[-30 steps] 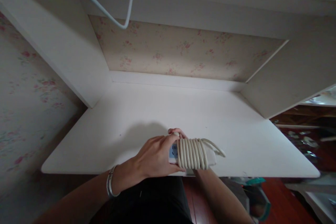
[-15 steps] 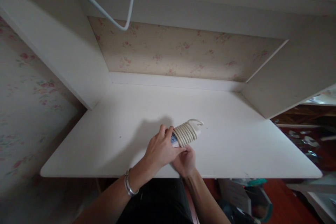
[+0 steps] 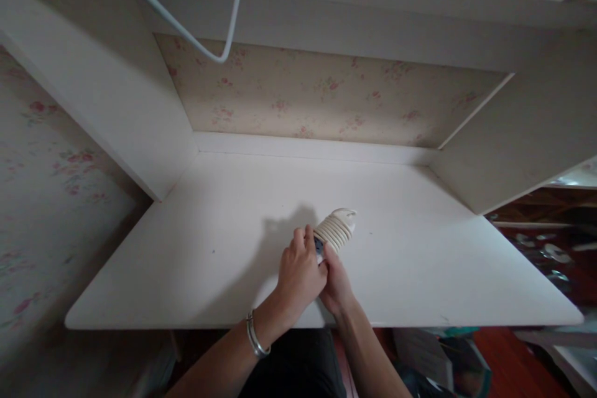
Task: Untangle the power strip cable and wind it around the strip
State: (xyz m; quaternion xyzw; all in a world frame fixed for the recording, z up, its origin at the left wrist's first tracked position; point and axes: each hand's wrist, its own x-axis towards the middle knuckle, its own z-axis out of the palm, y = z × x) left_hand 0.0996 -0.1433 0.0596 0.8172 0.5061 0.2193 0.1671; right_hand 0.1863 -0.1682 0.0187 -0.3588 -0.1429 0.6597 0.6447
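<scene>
A power strip (image 3: 319,248) with its cream cord (image 3: 334,231) wound in tight coils around it is held above the white desk. My left hand (image 3: 299,270), with a silver bangle at the wrist, is closed around the near end of the strip. My right hand (image 3: 336,280) grips the strip from the right, its thumb against the coils. At the far end a loop of cord shows over the strip's pale tip. Part of the strip is hidden by my fingers.
The white desk (image 3: 233,199) has upright side panels left and right, and a shelf above. A pale bent rod (image 3: 224,56) hangs down at upper left. Below the right front edge stands a box (image 3: 424,354) on the red floor.
Both hands have shifted slightly with the power strip. My right hand has come up from beneath, and its thumb now lies on the coiled cord. The view has moved a little.
</scene>
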